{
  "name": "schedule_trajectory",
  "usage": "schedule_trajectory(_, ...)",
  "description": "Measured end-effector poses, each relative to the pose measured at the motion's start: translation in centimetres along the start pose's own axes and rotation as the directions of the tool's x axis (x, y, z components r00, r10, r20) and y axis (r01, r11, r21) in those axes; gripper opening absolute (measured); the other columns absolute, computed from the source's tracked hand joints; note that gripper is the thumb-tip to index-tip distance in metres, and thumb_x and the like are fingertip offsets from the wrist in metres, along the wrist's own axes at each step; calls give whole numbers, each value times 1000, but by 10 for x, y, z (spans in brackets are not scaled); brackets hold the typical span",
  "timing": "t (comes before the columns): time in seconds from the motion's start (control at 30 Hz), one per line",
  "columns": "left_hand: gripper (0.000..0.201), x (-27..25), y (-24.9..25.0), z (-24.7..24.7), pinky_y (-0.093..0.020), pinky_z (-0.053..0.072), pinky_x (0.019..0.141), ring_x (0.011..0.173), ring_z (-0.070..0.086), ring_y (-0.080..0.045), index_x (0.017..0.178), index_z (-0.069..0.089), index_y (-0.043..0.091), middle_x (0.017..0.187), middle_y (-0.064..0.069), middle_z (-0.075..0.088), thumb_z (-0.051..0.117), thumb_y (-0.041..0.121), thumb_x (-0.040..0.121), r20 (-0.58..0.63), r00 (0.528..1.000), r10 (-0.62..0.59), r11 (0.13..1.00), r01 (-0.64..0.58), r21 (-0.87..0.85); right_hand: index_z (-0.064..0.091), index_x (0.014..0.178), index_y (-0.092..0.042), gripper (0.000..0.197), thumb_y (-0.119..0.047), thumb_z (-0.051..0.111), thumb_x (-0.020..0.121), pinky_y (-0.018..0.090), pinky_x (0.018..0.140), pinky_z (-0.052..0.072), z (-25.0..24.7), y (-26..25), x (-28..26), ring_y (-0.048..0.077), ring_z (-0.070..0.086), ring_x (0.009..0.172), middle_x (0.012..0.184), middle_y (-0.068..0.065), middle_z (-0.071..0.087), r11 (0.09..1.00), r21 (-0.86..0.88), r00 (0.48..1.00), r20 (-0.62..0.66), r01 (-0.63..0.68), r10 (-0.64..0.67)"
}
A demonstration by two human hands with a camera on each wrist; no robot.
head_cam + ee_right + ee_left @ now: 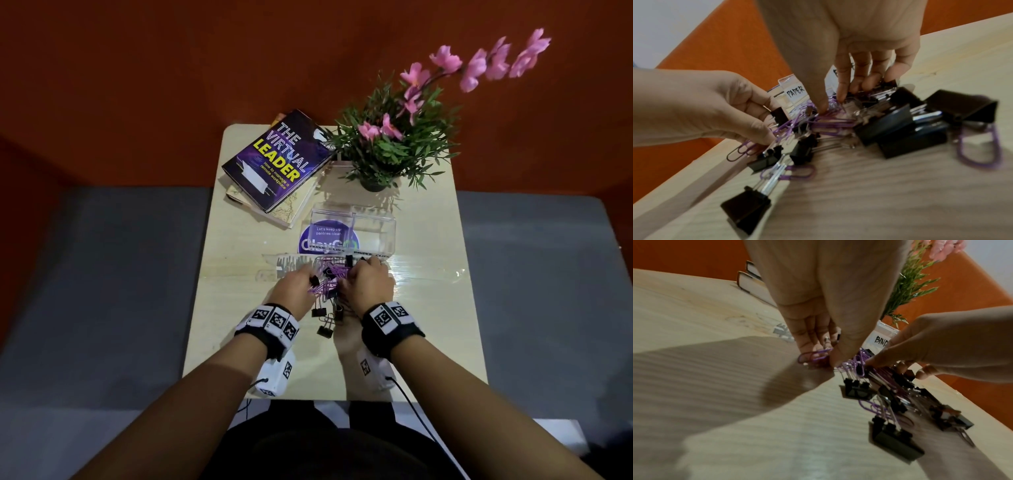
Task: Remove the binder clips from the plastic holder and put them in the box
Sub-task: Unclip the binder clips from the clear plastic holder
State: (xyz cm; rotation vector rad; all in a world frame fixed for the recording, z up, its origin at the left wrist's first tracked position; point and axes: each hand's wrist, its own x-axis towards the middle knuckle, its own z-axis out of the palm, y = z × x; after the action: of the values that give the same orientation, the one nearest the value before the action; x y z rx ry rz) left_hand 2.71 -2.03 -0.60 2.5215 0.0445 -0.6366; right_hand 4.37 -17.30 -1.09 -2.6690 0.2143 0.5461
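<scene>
Black binder clips (888, 128) lie tangled with purple paper clips (830, 121) between my hands. My left hand (297, 287) pinches one binder clip; my right hand (368, 287) curls into the pile. Paper clips could ride along. Beyond my fingers, the clear box (373, 228) looks empty.

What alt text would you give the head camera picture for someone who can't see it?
Two hands, left and right, dig into a tangle of black binder clips and purple paper clips on a pale wooden table. Behind sit a clear plastic box, stacked books and a pink-flowered plant.
</scene>
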Motion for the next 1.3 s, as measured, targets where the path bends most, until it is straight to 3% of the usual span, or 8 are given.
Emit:
schedule_trajectory(0.2, 42, -5, -9, -15, -41, 55, 80, 86, 63, -25, 120, 47, 14, 91, -5, 62, 65, 6, 83, 51, 997, -64, 987, 71, -141, 60, 105, -8, 22, -10, 57, 83, 50, 90, 43, 5, 4, -2, 37, 43, 112, 119, 16, 50, 989, -118, 995, 61, 92, -85)
schedule_trajectory(0.3, 46, -7, -9, -27, -35, 52, 73, 83, 62, -24, 124, 39, 11, 93, -12, 66, 61, 3, 85, 109, 993, -40, 982, 60, -178, 60, 99, -7, 18, -6, 57, 82, 46, 88, 46, -1, 17, -7, 36, 47, 107, 112, 15, 55, 984, -93, 987, 64, 153, -148)
schedule_trajectory(0.47, 62, -6, -7, -38, -37, 53, 73, 82, 63, -25, 133, 29, 18, 93, -13, 66, 55, -6, 82, 185, 983, -8, 992, 31, -125, 54, 74, -14, 17, 0, 50, 82, 25, 51, 34, -29, 27, -19, 26, 51, 65, 63, -5, 53, 976, 157, 979, 116, 148, -167)
schedule_trajectory(0.6, 74, -6, 1, -45, -42, 54, 77, 81, 62, -27, 140, 23, 22, 97, -11, 62, 55, -9, 81, 139, 990, 39, 997, -30, -68, 58, 79, -14, 15, -1, 55, 84, 32, 61, 45, -52, 21, -16, 26, 60, 71, 75, 5, 65, 949, 213, 963, 82, 235, -257)
schedule_trajectory(0.83, 55, 25, 38, -77, -39, 56, 78, 83, 61, -24, 131, 39, 15, 93, -8, 63, 56, -6, 83, -132, 989, 60, 963, -92, -255, 58, 79, -11, 13, -7, 54, 90, 25, 58, 40, -85, -32, 21, 21, 60, 71, 76, 6, 65, 911, 280, 953, -76, 303, -293)
schedule_trajectory(1.03, 53, 59, 58, -73, -48, 55, 85, 90, 65, -36, 128, 44, 11, 99, -19, 67, 65, -1, 80, -159, 986, 54, 984, -80, -157, 64, 100, -3, 19, -1, 58, 82, 37, 71, 50, -76, -57, 41, 36, 64, 85, 96, 22, 70, 929, 104, 934, 4, 355, -357)
schedule_trajectory(1.17, 35, 43, 37, -64, -39, 53, 90, 95, 64, -26, 118, 58, 11, 107, -13, 67, 63, -1, 85, -260, 958, 125, 970, -173, -173, 68, 95, -8, 16, -2, 56, 85, 26, 71, 46, -69, -30, 19, 21, 57, 75, 95, 9, 67, 906, 123, 912, -132, 405, -389)
schedule_trajectory(1.3, 16, 24, 12, -34, -37, 56, 85, 87, 66, -20, 104, 67, 11, 103, -8, 70, 59, 8, 90, -138, 980, 146, 986, -156, -64, 68, 88, -9, 13, -8, 55, 88, 28, 64, 40, -39, 13, -6, 25, 58, 77, 87, 5, 61, 937, 94, 941, -5, 338, -339)
